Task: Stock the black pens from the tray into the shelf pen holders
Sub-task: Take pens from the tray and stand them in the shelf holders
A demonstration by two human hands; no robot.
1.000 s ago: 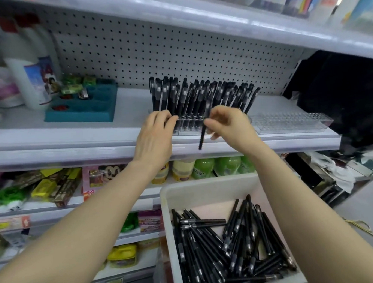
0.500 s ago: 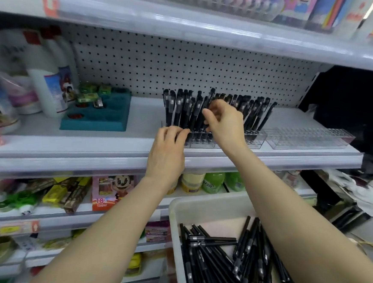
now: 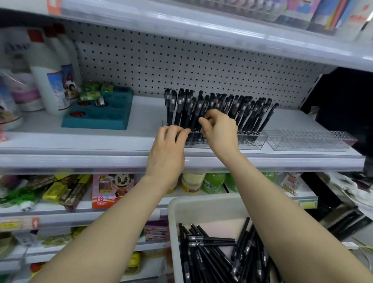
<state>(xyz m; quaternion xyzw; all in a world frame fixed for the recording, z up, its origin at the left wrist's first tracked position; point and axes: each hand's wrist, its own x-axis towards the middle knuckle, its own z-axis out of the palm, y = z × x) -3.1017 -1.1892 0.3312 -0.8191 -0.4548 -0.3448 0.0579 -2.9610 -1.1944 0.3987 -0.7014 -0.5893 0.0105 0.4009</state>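
Note:
Several black pens [image 3: 241,108] stand slanted in a clear pen holder [image 3: 251,140] on the middle shelf. My right hand [image 3: 220,134] is at the holder's front rows and pinches one black pen [image 3: 196,116] between thumb and fingers, its lower end hidden among the slots. My left hand [image 3: 167,149] has its fingers bent over the holder's front left corner and holds it. Below, a white tray [image 3: 208,206] carries several loose black pens [image 3: 213,264]. My right forearm crosses over the tray's right side.
A second, empty clear holder [image 3: 308,139] sits just to the right of the filled one. A teal tray [image 3: 103,116] and white bottles [image 3: 49,85] stand at the left of the same shelf. Lower shelves hold boxed goods and green bottles.
My right hand carried a pen from in front of the shelf edge up into the holder's rows. The left hand stayed on the holder's left corner. The camera moved closer.

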